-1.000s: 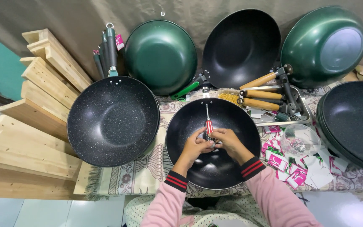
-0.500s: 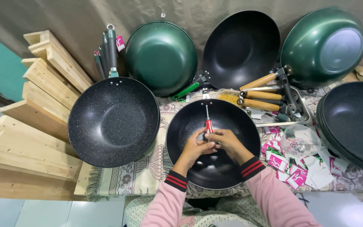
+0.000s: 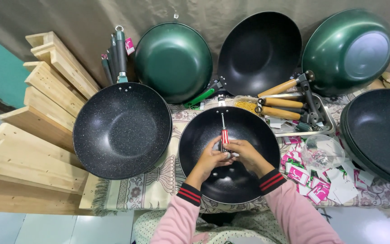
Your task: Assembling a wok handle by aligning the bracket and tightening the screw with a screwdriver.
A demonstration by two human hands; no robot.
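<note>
I see both hands inside the black wok (image 3: 229, 180) on the desk: left hand (image 3: 211, 158) and right hand (image 3: 248, 155) fingers closed on the red-handled screwdriver (image 3: 224, 134), its shaft pointing at the wok's far rim.

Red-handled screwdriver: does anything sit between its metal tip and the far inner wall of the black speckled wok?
Nothing visible does. The red-handled screwdriver, held by both hands, left hand and right hand, points across bare surface inside the black speckled wok.
</note>
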